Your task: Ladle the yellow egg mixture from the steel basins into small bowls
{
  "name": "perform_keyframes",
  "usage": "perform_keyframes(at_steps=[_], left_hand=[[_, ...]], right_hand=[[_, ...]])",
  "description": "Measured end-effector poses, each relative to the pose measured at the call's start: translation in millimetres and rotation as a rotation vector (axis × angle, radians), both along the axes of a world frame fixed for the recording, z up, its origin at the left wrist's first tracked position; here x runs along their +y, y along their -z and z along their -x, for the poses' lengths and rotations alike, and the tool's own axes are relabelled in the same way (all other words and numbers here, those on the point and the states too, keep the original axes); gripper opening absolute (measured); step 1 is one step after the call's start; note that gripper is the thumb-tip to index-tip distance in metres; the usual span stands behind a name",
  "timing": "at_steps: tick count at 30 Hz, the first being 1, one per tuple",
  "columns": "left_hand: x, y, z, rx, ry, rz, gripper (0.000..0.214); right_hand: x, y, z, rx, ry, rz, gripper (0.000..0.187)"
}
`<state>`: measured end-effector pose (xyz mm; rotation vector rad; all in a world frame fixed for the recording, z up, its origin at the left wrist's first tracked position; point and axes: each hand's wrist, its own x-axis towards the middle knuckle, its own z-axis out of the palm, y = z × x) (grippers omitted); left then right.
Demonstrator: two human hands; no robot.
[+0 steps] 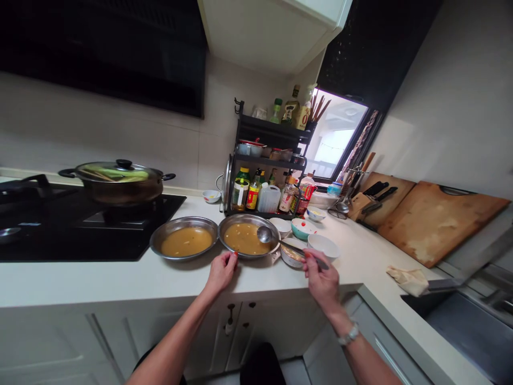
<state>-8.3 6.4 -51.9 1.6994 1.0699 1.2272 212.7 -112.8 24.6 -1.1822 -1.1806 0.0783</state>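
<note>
My right hand (323, 278) is wrapped round the dark handle of a metal ladle (264, 234). The ladle's round bowl is over the right-hand metal dish (221, 240), which contains brownish-yellow liquid with pale bits floating in it. At that dish's front rim, my left hand (222, 271) is closed, thumb and fingertips pinching the edge. A second metal dish (154, 246) of similar liquid sits close on the left. Under the ladle handle stands a small bowl (290, 260) with something light brown inside, beside a white bowl (324, 246).
A lidded pot (120, 187) with green vegetables sits on the black hob (116, 248). Behind the dishes, a black rack (272, 128) carries bottles and jars. A knife block (363, 206), cutting boards (436, 222), a cloth (407, 280) and a sink (473, 326) lie rightward.
</note>
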Motion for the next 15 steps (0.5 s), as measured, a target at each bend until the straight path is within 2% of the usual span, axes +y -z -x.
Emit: perform_keyframes(at_steps=[5,7,11,15], left_hand=[[-1.3,-1.6,-0.4,0.010,-0.009,-0.005,0.042],[-1.7,-1.8,-0.4,0.012,-0.008,-0.005,0.043],[-1.2,-0.9,-0.3,0.014,-0.007,-0.010,0.043],[-0.2,0.7,-0.2,0.001,-0.010,-0.008,0.043]], right_hand=[[41.0,20.8,23.4,-0.089,-0.106,0.046,0.022],[51.7,27.0,31.9,-0.059,-0.128,0.076,0.024],[60.9,28.8,44.0,0.153,-0.142,0.157,0.035],[60.7,20.3,41.4,0.381,-0.105,0.147,0.037]])
